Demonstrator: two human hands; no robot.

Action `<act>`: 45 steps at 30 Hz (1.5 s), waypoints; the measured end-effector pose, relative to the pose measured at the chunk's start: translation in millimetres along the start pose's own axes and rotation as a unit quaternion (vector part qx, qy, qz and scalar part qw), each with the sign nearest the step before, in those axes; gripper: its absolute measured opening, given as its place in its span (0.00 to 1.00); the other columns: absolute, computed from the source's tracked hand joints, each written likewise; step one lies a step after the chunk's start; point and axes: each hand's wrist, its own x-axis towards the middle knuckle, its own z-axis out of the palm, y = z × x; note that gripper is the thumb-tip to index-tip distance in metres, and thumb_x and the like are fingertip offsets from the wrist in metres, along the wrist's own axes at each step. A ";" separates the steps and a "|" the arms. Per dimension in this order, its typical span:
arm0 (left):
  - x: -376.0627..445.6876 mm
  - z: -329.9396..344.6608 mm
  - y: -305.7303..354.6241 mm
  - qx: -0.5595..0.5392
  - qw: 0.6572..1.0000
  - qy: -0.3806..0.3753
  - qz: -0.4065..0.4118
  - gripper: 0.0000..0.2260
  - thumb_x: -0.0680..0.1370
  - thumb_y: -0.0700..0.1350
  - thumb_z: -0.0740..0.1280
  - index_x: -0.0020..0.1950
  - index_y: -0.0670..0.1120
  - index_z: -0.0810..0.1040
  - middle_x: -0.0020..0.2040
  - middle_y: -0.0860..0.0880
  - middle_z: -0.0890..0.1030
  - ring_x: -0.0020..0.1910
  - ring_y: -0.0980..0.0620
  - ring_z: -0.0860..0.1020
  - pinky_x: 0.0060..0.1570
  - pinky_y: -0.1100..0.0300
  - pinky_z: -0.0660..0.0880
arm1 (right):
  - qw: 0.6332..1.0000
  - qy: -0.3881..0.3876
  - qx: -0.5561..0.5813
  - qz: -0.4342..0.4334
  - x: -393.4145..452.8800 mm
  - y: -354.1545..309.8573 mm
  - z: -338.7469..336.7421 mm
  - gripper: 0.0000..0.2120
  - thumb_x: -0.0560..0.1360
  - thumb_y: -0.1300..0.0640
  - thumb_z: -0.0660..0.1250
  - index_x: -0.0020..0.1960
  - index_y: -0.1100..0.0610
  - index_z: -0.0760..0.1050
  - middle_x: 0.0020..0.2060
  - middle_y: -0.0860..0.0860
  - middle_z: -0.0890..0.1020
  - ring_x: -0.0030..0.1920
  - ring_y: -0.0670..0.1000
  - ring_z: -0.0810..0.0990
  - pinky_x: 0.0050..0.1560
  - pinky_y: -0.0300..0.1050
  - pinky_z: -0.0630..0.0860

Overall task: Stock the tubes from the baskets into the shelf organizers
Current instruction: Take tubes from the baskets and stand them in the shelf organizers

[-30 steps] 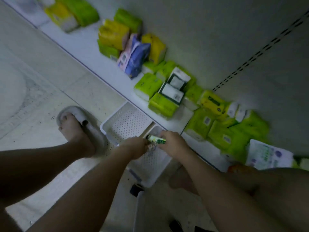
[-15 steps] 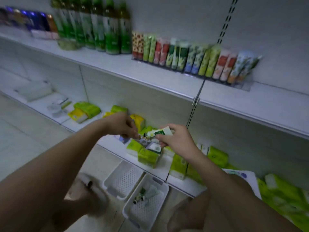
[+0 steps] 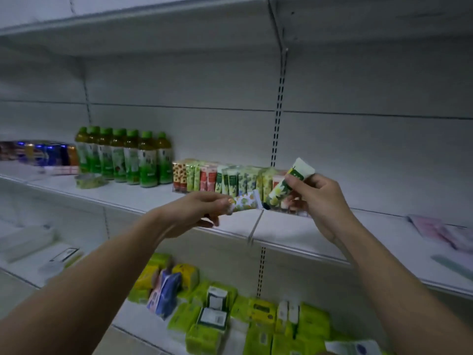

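Observation:
My left hand (image 3: 197,212) pinches a small floral tube (image 3: 244,203) that lies sideways, just in front of the shelf organizer (image 3: 225,179). My right hand (image 3: 318,201) grips a green and white tube (image 3: 288,184), tilted with its flat end up and its dark cap down. The organizer is a clear tray on the middle shelf (image 3: 294,231), holding a row of several upright tubes in red, green and yellow prints. Both hands hover close to its right end. The baskets are out of view.
Several green bottles (image 3: 122,156) stand left of the organizer, with dark cans (image 3: 38,153) beyond them. Green and yellow tissue packs (image 3: 230,313) cover the bottom shelf. Pink flat packs (image 3: 440,230) lie at the right of the middle shelf. An upper shelf (image 3: 153,19) hangs overhead.
My view rose from the floor baskets to the middle shelf. Both hands lifted from the basket with tubes and now sit apart in front of the organizer.

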 end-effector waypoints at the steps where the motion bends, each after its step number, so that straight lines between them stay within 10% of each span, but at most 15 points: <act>1: 7.1 9.5 -0.3 -0.048 0.999 -0.003 0.012 0.10 0.80 0.44 0.64 0.60 0.48 0.79 0.47 0.50 0.82 0.36 0.55 0.79 0.48 0.58 0.78 | 1.000 0.012 0.002 0.000 4.3 -1.6 -8.8 0.10 0.75 0.56 0.72 0.52 0.61 0.82 0.46 0.66 0.84 0.39 0.57 0.81 0.47 0.55 0.82; 6: 49.9 46.1 5.5 -0.152 0.987 0.043 0.012 0.12 0.82 0.48 0.61 0.60 0.45 0.78 0.49 0.46 0.80 0.43 0.51 0.81 0.49 0.55 0.79 | 0.997 0.078 -0.005 -0.022 36.8 0.6 -51.2 0.08 0.77 0.55 0.69 0.51 0.59 0.82 0.39 0.52 0.84 0.32 0.44 0.81 0.35 0.41 0.77; 13: 113.3 92.2 34.5 -0.202 0.976 0.054 0.060 0.12 0.84 0.48 0.54 0.51 0.42 0.71 0.33 0.49 0.69 0.28 0.55 0.70 0.38 0.62 0.70 | 0.987 0.152 -0.028 -0.041 97.2 18.8 -96.0 0.10 0.79 0.54 0.68 0.50 0.61 0.81 0.37 0.53 0.80 0.32 0.46 0.74 0.35 0.44 0.75; 22: 183.4 114.5 64.9 -0.185 0.980 0.044 0.055 0.06 0.81 0.41 0.59 0.55 0.41 0.72 0.48 0.42 0.81 0.44 0.47 0.79 0.53 0.49 0.76 | 0.965 0.223 -0.103 -0.096 167.2 83.3 -106.9 0.07 0.77 0.53 0.69 0.49 0.57 0.76 0.41 0.52 0.80 0.38 0.49 0.79 0.37 0.43 0.77; 25: 199.9 115.7 68.7 -0.172 0.982 0.028 0.068 0.19 0.77 0.33 0.64 0.64 0.46 0.64 0.51 0.39 0.79 0.39 0.46 0.82 0.43 0.53 0.80 | 0.957 0.234 -0.116 -0.130 184.6 98.3 -107.8 0.06 0.76 0.55 0.71 0.50 0.55 0.76 0.41 0.47 0.81 0.37 0.40 0.78 0.38 0.35 0.73; 28: 216.6 111.9 73.3 -0.104 0.990 0.000 0.096 0.30 0.74 0.28 0.66 0.67 0.52 0.61 0.51 0.39 0.76 0.33 0.49 0.81 0.37 0.56 0.80 | 0.955 0.240 -0.092 -0.149 194.6 117.4 -110.3 0.06 0.75 0.58 0.71 0.51 0.55 0.77 0.41 0.46 0.82 0.33 0.37 0.77 0.37 0.32 0.73; 38: 258.1 120.3 81.8 0.075 0.989 -0.038 0.124 0.05 0.78 0.38 0.67 0.53 0.41 0.77 0.47 0.43 0.81 0.45 0.49 0.82 0.45 0.56 0.82 | 0.972 0.178 -0.085 -0.126 203.1 137.4 -124.3 0.04 0.77 0.58 0.69 0.50 0.51 0.80 0.43 0.48 0.83 0.43 0.50 0.80 0.41 0.46 0.76; 45: 266.4 134.4 86.7 0.351 0.916 -0.020 0.194 0.05 0.74 0.43 0.72 0.49 0.50 0.79 0.44 0.55 0.80 0.43 0.58 0.80 0.44 0.64 0.77 | 0.975 0.167 -0.104 -0.108 203.0 139.7 -123.2 0.06 0.78 0.58 0.67 0.44 0.50 0.79 0.40 0.48 0.83 0.42 0.50 0.81 0.45 0.56 0.79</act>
